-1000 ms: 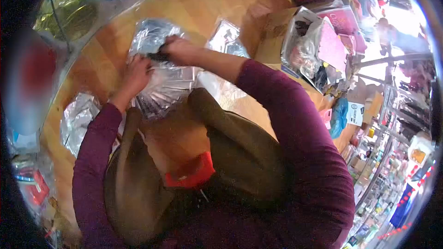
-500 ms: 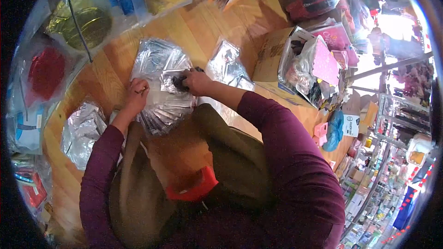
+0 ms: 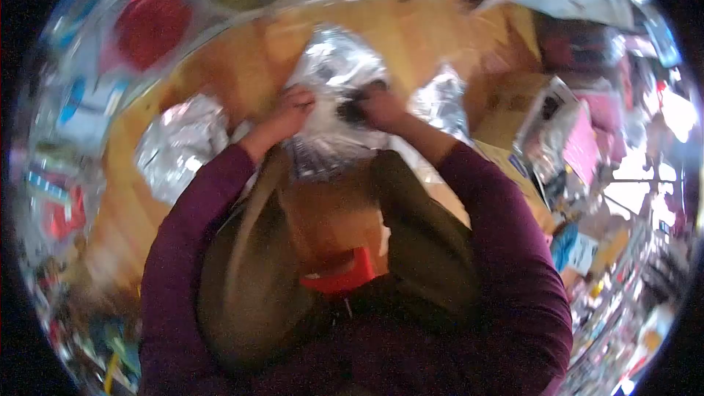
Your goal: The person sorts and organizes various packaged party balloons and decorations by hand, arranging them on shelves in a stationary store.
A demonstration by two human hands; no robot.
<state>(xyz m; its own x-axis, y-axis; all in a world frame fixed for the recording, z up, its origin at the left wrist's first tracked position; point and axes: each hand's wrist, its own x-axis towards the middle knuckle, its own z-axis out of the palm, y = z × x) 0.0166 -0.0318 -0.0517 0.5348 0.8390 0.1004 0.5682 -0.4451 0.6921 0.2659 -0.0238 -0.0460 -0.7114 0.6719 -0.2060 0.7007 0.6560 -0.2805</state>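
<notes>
Bit of motion blur here, so fine detail is lost. The foil (image 3: 334, 59), a silvery heap, is set on the wood (image 3: 253, 48) at the upper middle of the frame, with its lower edge fanned out in pleats. It's flanked by both hands. The left hand (image 3: 295, 110) is placed at the heap's left edge with the fingers curled in; whether any foil is pinched there can't be told. A dark thing (image 3: 351, 110) is held over the right part of the foil by the right hand (image 3: 381, 108), fingers bent round it, but what it is gets lost in the smear.

More silver stuff is laid out either side: a crumpled left pile (image 3: 182, 148) at the left of centre, and a right pile (image 3: 440, 99), partly covered by the right forearm. Near that, right of centre, a box (image 3: 510, 106) is seen stuffed with bits, a pink card (image 3: 581, 145) included. A red disc (image 3: 152, 28) can be spotted at the upper left, and a red thing (image 3: 343, 271) is framed between the legs, lower middle.
</notes>
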